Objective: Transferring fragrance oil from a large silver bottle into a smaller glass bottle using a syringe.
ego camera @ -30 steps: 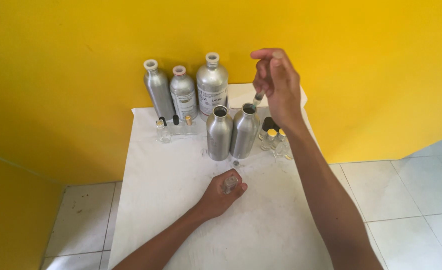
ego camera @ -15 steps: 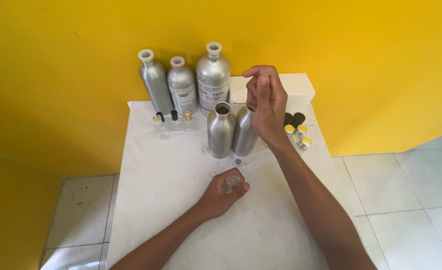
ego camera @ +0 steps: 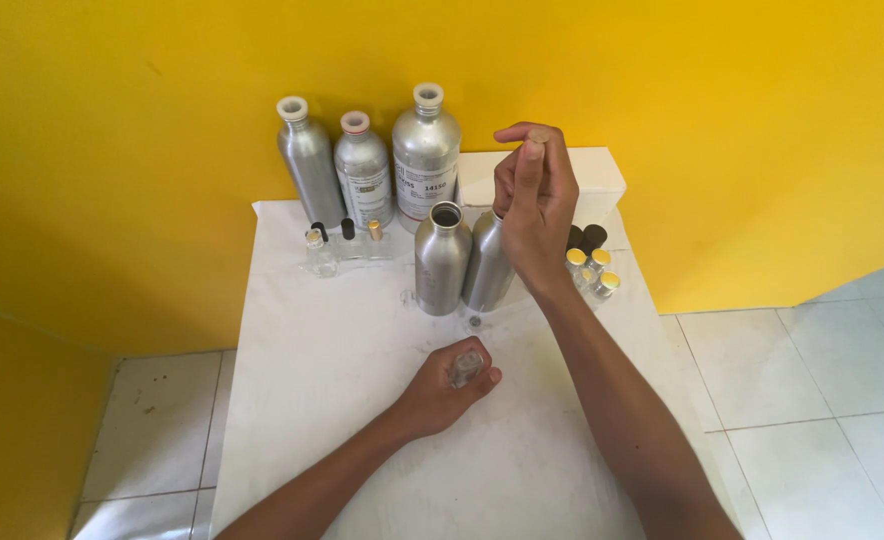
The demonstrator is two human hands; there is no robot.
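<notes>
My left hand (ego camera: 440, 392) rests on the white table (ego camera: 342, 440), shut on a small clear glass bottle (ego camera: 467, 367). My right hand (ego camera: 534, 205) is raised over two uncapped aluminium bottles. Its fingers are pinched around a thin dropper that is almost wholly hidden, and the thumb lies on top. One open aluminium bottle (ego camera: 442, 265) stands just left of that hand. The second aluminium bottle (ego camera: 484, 275) is directly under it, with its mouth hidden by the hand. A tiny cap (ego camera: 475, 322) lies on the table between the two hands.
Three capped aluminium bottles (ego camera: 364, 175) stand against the yellow wall. Small glass vials (ego camera: 320, 255) sit at the left, with yellow-capped vials (ego camera: 590, 272) and black caps (ego camera: 587, 237) at the right. A white box (ego camera: 602, 180) stands behind my right hand. Tiled floor (ego camera: 812, 360) lies to the right.
My right hand has moved left and lower, from above the vials at the right to over the second open bottle. My left hand has kept still with its glass bottle.
</notes>
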